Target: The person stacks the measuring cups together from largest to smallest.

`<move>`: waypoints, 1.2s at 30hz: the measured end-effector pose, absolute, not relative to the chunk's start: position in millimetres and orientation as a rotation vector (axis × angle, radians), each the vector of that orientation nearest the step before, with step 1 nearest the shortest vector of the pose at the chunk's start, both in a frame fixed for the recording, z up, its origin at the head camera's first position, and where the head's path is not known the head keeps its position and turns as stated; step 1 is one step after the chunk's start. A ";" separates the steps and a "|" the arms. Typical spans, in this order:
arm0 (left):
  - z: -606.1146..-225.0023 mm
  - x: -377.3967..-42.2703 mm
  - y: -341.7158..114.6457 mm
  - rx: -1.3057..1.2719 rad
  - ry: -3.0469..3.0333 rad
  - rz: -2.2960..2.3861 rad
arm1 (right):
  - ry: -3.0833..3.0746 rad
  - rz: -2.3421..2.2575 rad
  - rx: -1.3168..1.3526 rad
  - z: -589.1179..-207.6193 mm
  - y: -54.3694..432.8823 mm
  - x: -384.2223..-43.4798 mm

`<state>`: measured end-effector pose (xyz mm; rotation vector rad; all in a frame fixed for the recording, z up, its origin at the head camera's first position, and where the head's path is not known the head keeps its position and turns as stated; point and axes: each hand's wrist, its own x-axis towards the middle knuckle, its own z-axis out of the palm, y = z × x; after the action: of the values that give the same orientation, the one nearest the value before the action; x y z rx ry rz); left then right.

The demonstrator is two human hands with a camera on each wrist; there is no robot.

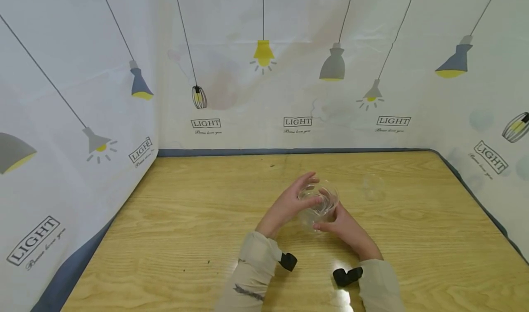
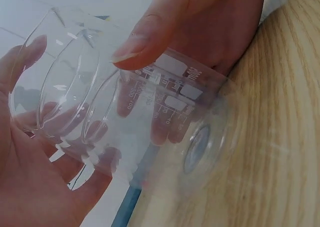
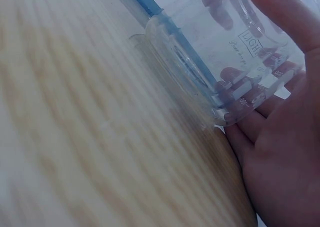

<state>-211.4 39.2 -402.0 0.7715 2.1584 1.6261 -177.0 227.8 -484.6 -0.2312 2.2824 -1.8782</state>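
Observation:
Over the middle of the table, both hands hold a stack of clear glass beakers. The outer beaker (image 2: 207,112) carries white volume markings, and at least one more beaker (image 2: 62,82) is nested in it. My left hand (image 1: 287,204) grips near the upper rims, thumb on the near side and fingers round the far side. Lower down, my right hand (image 1: 349,227) holds the outer beaker's side between thumb and fingers. The stack's base is close to the tabletop; contact is unclear. Overlapping glass blurs how many beakers there are.
Right of the hands, another clear vessel (image 1: 373,186) stands on the wooden table (image 1: 186,220), faint against the grain. White printed sheets (image 1: 235,82) wall off the back and both sides. Black wrist cameras (image 1: 347,276) project from the sleeves.

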 end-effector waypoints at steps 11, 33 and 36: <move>-439.3 -226.2 42.9 0.776 2.098 1.752 | 2.288 -1.882 -0.234 -486.6 228.1 -177.5; -446.4 -218.0 21.5 0.819 1.704 1.901 | 2.251 -1.957 -0.302 -488.2 232.3 -178.4; -450.9 -216.5 21.3 0.812 1.673 1.910 | 2.244 -1.962 -0.327 -488.1 233.1 -179.3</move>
<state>-216.5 21.3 -450.9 0.8117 1.6729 1.9097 -179.3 233.1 -488.1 -0.3265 2.2436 -1.9622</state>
